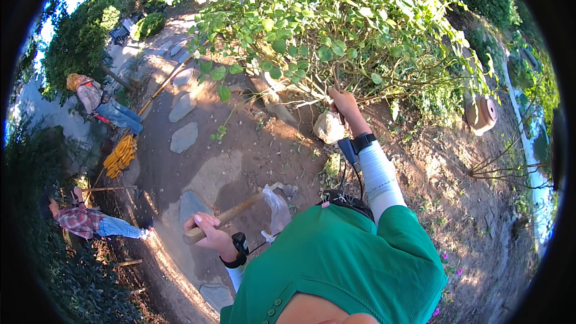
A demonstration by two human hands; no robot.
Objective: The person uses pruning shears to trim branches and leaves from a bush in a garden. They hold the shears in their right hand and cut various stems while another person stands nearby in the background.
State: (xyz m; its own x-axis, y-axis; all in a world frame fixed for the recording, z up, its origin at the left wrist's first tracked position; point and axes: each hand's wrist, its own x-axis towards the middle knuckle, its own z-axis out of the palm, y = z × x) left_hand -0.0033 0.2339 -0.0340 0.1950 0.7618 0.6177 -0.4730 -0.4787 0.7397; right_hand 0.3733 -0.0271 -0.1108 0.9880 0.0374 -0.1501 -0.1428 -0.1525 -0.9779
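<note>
My left hand (208, 233) grips the butt end of a wooden tool handle (240, 209). Its grey metal head (288, 190) is low near the ground, partly covered by a translucent plastic bag (276, 211). At the foot of a leafy shrub (315, 45), my right hand (345, 104) is closed around a slim brown rod (335, 76). Whether that rod is a branch or a tool is unclear. A pale rock (328, 127) lies just below and left of the right hand.
Two people, one in a patterned jacket (90, 94) and one in a plaid shirt (78, 220), are at the left. A coiled yellow hose (120, 156) lies between them. Flat stepping stones (183, 137) cross the soil. A round clay pot (482, 115) is at the right.
</note>
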